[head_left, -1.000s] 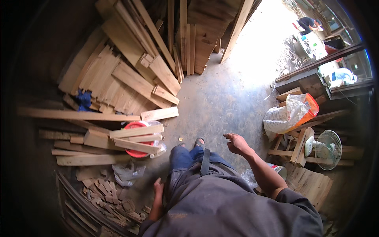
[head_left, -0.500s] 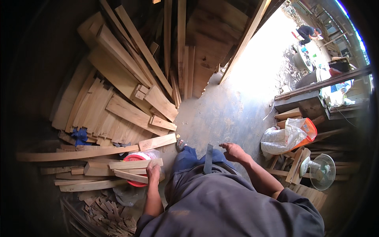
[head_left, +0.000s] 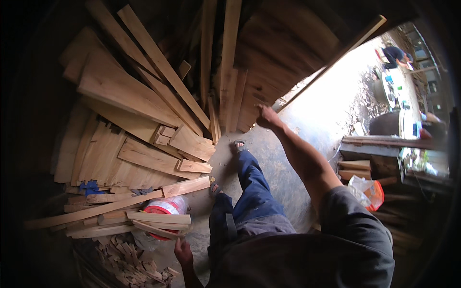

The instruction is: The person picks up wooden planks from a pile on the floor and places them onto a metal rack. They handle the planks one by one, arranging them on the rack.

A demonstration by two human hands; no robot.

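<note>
My right hand (head_left: 266, 116) touches leaning planks (head_left: 249, 91), grip unclear; my left hand (head_left: 182, 252) hangs loosely curled near scraps (head_left: 129, 264).

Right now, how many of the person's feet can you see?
2. One sandalled foot is stepped forward near the leaning planks; the other foot is back by the plank pile, partly hidden by the knee.

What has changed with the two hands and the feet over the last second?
The right hand has swung up from waist height and forward to the leaning planks; whether it grips one is unclear. The person has stepped toward the pile, one foot ahead. The left hand has stayed low and empty beside the scrap wood. The red bucket and flat boards lie as before.
</note>
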